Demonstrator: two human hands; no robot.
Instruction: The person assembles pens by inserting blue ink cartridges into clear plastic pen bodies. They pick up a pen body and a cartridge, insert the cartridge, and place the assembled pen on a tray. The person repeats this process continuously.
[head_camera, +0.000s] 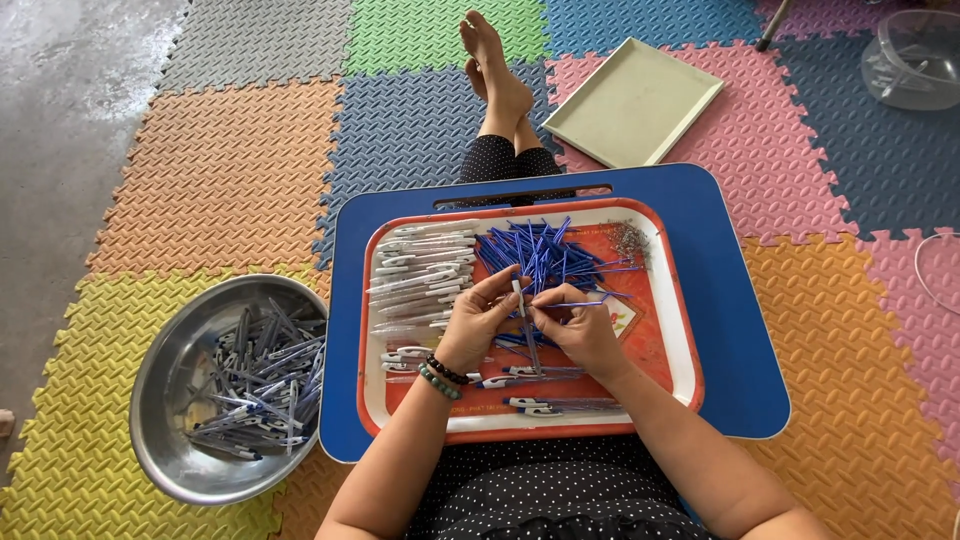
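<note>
Head view, left to right: bowl (180, 440) is holding finished pens beside the lap desk (720, 300). Over the tray (672, 300), left hand (478, 325) is gripping a pen barrel (519, 295), long axis upright, apparently tip up. Right hand (580, 330) is pinching a blue refill (580, 303), lying crosswise, pointing right. Align refill with barrel bore before inserting; avoid bending it.
</note>
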